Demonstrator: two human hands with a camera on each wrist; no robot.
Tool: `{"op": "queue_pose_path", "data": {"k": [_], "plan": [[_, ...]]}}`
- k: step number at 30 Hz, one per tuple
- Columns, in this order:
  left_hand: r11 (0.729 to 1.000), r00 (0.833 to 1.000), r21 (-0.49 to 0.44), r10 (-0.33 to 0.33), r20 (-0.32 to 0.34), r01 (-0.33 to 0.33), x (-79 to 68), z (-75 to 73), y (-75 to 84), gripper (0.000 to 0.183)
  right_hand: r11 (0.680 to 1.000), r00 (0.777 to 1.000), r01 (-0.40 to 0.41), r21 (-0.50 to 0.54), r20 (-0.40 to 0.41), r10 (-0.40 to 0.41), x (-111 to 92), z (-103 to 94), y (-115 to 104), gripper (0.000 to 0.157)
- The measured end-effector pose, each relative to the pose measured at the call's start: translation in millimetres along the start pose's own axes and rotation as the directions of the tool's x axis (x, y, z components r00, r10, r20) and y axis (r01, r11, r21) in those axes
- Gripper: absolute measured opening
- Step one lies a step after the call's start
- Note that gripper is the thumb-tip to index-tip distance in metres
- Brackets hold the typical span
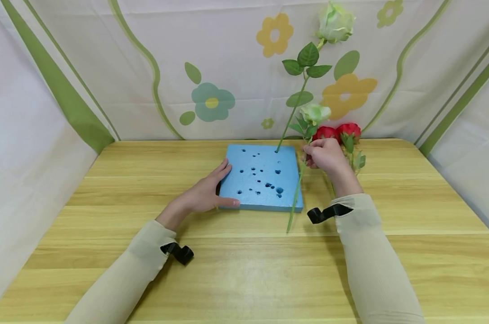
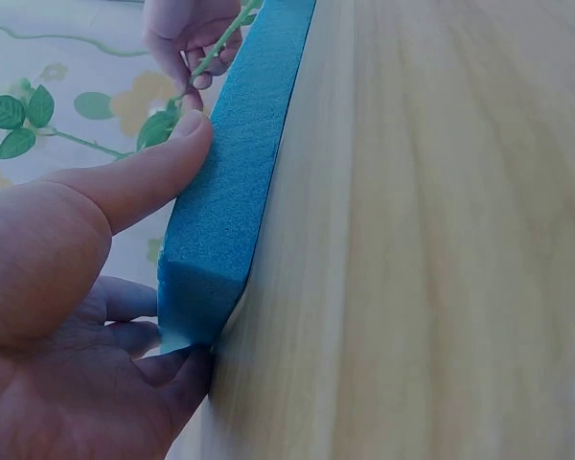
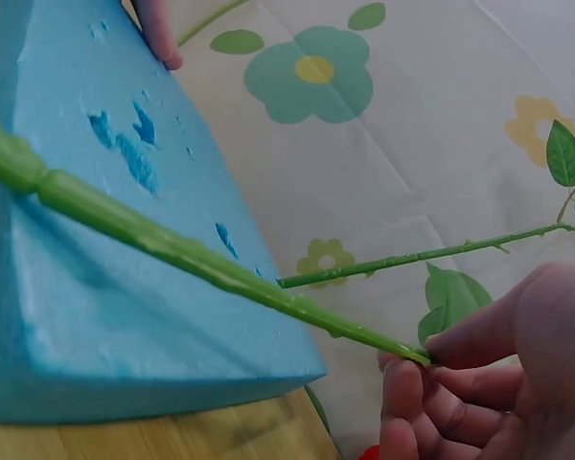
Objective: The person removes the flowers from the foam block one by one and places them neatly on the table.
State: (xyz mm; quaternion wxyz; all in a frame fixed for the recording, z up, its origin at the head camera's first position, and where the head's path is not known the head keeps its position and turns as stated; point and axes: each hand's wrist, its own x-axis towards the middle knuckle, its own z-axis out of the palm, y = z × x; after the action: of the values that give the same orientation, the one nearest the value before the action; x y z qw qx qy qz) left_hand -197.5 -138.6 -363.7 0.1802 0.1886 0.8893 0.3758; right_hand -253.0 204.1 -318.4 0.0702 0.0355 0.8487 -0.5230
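Observation:
A light blue foam block [image 1: 262, 158], dotted with holes, lies flat on the table. My left hand [image 1: 204, 192] rests at its left side, thumb extended over the front edge and fingers along the left edge. Between thumb and fingertips my right hand [image 1: 327, 155] pinches the green stem of a pale artificial rose [image 1: 315, 113], just below its leaves. In the right wrist view this thorny stem [image 3: 172, 235] slants across the block, its lower end beyond the block's front edge in the head view. A taller pale rose [image 1: 337, 22] stands tilted right, its stem in a hole near the back.
Two red roses [image 1: 348, 130] lie behind and right of my right hand, partly hidden by it. The wooden table [image 1: 244, 270] stretches towards me in front of the block. A flowered white curtain [image 1: 228, 54] hangs along the table's back edge.

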Motion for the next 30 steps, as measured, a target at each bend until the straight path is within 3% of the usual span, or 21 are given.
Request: {"op": "queue_pose_path", "data": {"k": [9,18,23,30], "plan": [[1.0,1.0,-0.006,0.001,0.002,-0.001,0.2,-0.1,-1.2,0.114,0.986,0.997,-0.065,-0.156,0.035,0.071,2.5,-3.5,6.2,0.033],[1.0,1.0,-0.003,0.002,0.0,-0.002,0.1,-1.2,0.3,0.115,0.945,0.998,-0.04,-0.325,0.028,0.052,5.2,-4.4,11.7,0.029],[1.0,1.0,0.003,0.006,0.0,-0.006,0.7,-1.0,-0.3,0.115,0.936,0.997,-0.043,-0.349,0.041,0.061,4.6,-2.6,11.5,0.026],[1.0,1.0,0.003,0.005,0.002,-0.005,0.4,-0.4,-0.5,0.114,0.9,0.996,-0.034,-0.435,0.056,0.065,7.3,3.0,14.9,0.025]]}}
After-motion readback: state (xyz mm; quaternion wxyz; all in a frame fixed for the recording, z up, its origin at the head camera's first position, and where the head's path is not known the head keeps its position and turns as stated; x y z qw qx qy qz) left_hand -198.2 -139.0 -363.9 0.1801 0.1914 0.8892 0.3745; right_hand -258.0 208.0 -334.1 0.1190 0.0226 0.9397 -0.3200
